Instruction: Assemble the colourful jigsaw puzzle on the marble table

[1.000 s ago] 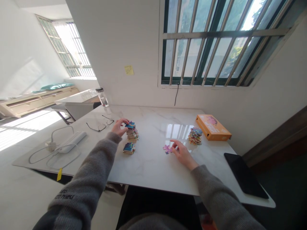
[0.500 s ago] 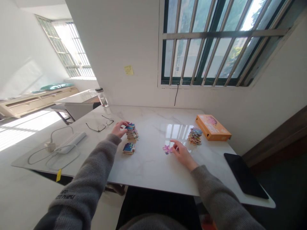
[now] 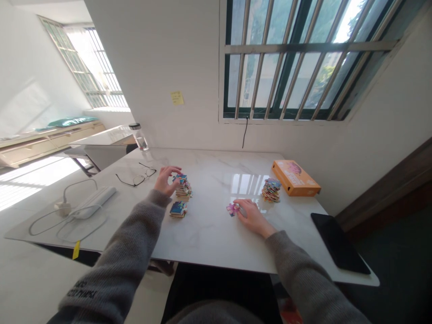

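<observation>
On the white table (image 3: 209, 238), the left hand (image 3: 166, 180) curves thumb and fingers about the top of a tall stack (image 3: 183, 192) of puzzle pieces; whether they pinch the uppermost one, I cannot tell. A short stack (image 3: 177, 209) sits just nearer the person. The right hand (image 3: 252, 217) has its fingertips at a pink puzzle piece (image 3: 231, 209) between the stacks, its grip too small to make out. Beyond that hand, to the right, a multicoloured stack (image 3: 271, 191) stands just beside an orange box (image 3: 297, 180).
</observation>
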`<state>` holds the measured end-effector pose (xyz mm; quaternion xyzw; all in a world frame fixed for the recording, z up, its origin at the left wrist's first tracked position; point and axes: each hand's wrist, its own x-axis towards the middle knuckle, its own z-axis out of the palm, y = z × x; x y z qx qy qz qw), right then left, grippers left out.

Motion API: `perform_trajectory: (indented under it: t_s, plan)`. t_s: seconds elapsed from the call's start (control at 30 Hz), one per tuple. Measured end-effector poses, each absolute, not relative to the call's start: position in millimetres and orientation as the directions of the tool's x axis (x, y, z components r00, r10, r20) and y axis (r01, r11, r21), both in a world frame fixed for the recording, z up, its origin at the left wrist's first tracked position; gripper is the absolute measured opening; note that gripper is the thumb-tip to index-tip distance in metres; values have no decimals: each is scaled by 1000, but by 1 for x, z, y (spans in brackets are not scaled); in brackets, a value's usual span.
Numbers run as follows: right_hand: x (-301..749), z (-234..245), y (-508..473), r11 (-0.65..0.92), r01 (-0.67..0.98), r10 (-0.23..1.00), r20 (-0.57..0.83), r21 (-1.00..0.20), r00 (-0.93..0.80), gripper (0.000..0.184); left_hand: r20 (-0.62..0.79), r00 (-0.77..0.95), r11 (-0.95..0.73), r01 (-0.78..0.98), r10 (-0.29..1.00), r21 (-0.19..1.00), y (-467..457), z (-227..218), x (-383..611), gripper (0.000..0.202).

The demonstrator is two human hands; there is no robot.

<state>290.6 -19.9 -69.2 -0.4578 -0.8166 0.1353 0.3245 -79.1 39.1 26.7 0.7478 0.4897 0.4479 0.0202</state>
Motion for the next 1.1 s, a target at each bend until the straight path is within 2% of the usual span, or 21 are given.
perform_trajectory:
  t_s: [0.17, 0.3, 0.43, 0.57, 0.67, 0.8, 0.97, 1.1]
  plan:
    - [291, -72, -19, 505, 695, 862, 338, -511, -378, 36, 691, 349, -697, 645, 633, 312, 20, 36, -34, 13]
    - [291, -70, -18, 512, 690, 858, 332, -511, -391, 38, 594, 517, -771, 552, 616, 318, 14, 15, 4, 17]
    - [293, -70, -16, 537, 675, 843, 354, -505, -405, 46, 480, 605, -772, 521, 635, 364, 19, -31, 37, 22]
    - [295, -71, -16, 553, 666, 832, 369, -500, -413, 48, 412, 601, -728, 588, 685, 354, 22, -70, 63, 44]
    - [295, -71, -17, 555, 663, 831, 372, -502, -414, 50, 374, 616, -720, 605, 693, 339, 20, -78, 76, 52]
    - [295, -71, -18, 559, 660, 828, 370, -502, -420, 50, 348, 645, -732, 618, 680, 285, 14, -71, 84, 40]
    - [293, -69, -19, 560, 656, 828, 376, -507, -416, 49, 383, 674, -767, 614, 632, 184, 10, -63, 85, 28]
    - [292, -69, -18, 512, 673, 855, 395, -533, -338, 35, 401, 679, -773, 621, 615, 133, 8, -64, 85, 24]
